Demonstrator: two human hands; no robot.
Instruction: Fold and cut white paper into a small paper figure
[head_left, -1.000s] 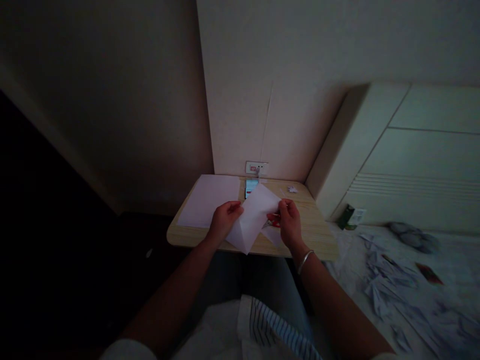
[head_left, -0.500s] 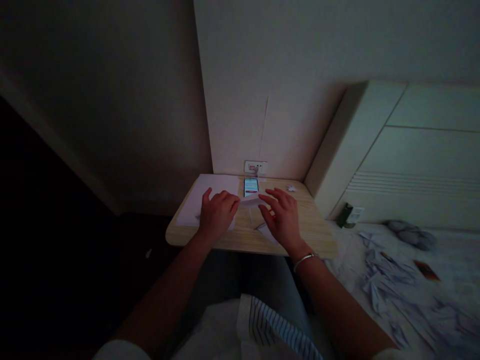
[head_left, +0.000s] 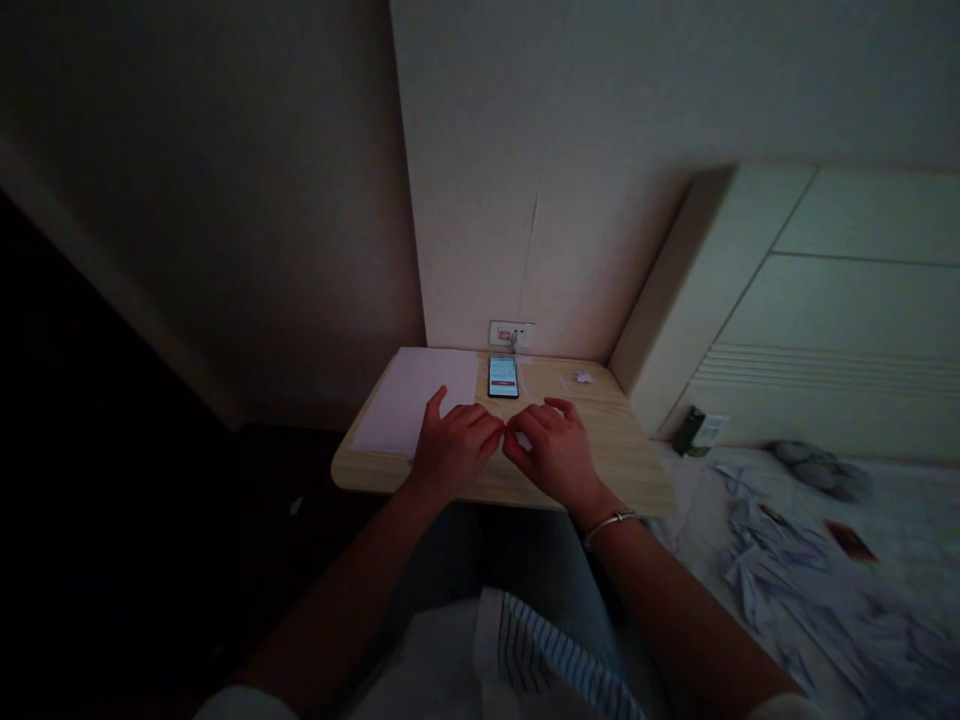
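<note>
My left hand (head_left: 459,447) and my right hand (head_left: 553,450) meet above the front of a small wooden table (head_left: 626,455). Their thumbs and fingertips are pinched together on a white piece of paper (head_left: 523,440). Only a sliver of it shows by the right fingers; the rest is hidden behind the hands. White sheets of paper (head_left: 435,380) lie under and beyond my left hand. Just past the fingertips lies a phone (head_left: 502,377) with its screen lit. A bracelet circles my right wrist.
A small crumpled or folded white paper (head_left: 583,376) lies at the table's back right. Behind it, a wall socket (head_left: 512,334) holds a plug. On the bed to the right are many folded papers (head_left: 780,560), a green box (head_left: 688,432) and a grey soft item (head_left: 821,468).
My hands have come together and slightly nearer to me, their fingertips now meeting. The paper that showed between them is mostly covered, and the whole phone is visible.
</note>
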